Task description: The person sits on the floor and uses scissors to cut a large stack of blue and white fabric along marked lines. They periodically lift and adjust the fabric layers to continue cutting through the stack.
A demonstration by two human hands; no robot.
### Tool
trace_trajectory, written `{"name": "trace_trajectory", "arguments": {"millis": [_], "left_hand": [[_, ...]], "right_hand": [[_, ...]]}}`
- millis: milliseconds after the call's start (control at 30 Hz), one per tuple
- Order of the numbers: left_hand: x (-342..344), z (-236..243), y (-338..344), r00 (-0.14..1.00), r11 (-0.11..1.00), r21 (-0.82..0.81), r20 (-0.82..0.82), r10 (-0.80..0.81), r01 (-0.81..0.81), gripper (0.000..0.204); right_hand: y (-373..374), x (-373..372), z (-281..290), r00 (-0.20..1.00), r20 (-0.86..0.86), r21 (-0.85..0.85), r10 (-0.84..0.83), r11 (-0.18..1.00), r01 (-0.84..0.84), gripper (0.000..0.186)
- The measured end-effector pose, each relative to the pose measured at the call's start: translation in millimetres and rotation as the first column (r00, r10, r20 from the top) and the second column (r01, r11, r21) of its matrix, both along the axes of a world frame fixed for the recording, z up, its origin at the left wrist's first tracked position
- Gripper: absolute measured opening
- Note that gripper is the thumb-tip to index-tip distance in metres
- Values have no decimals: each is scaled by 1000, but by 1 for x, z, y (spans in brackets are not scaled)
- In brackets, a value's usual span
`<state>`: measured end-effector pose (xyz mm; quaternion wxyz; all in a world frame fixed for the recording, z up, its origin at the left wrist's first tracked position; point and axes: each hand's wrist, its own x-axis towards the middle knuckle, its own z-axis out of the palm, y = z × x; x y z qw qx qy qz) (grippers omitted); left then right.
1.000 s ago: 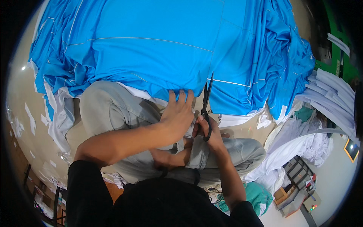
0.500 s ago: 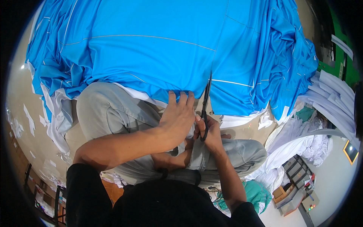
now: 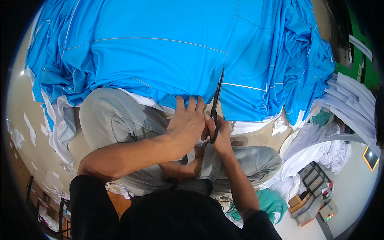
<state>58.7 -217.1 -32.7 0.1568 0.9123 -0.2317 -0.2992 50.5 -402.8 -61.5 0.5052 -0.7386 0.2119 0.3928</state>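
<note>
A broad sheet of bright blue fabric (image 3: 160, 60) with thin pale lines spreads in front of my crossed legs. My left hand (image 3: 186, 126) holds its near edge, fingertips on top of the cloth; the thumb is hidden. Black-handled scissors (image 3: 217, 98) are gripped in my right hand (image 3: 222, 136), just right of the left. Their blades point away from me into a cut in the fabric, which parts from the near edge up along the blades. White material shows under the blue edge.
White cloth piles (image 3: 330, 154) and stacked pale strips (image 3: 352, 96) lie at the right. A green bundle (image 3: 270, 206) sits behind my right arm. Paper scraps (image 3: 30, 128) dot the floor at left. Green metal framing (image 3: 370, 74) stands at the far right.
The scissors have moved slightly forward, their tips a little farther into the blue fabric. My left hand stays at nearly the same place on the edge.
</note>
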Motion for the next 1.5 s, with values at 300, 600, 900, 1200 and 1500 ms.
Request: {"name": "trace_trajectory", "arguments": {"millis": [300,600,900,1200,1500], "left_hand": [[-2,0,2,1000,1000,9,29,-2,2,52],[-3,0,4,1000,1000,-29,27,7,-6,51],[-1,1,3,1000,1000,0,26,-9,9,47],[-2,2,6,999,1000,-16,42,-8,9,46],[1,7,8,998,999,-6,45,-31,32,47]], "right_hand": [[14,14,-5,991,39,52,-124,991,122,53],[13,14,-8,996,69,14,-63,998,62,50],[21,43,-11,987,63,54,-151,988,147,47],[28,60,-14,982,60,54,-177,983,174,45],[36,73,-14,983,81,63,-162,986,157,49]]}}
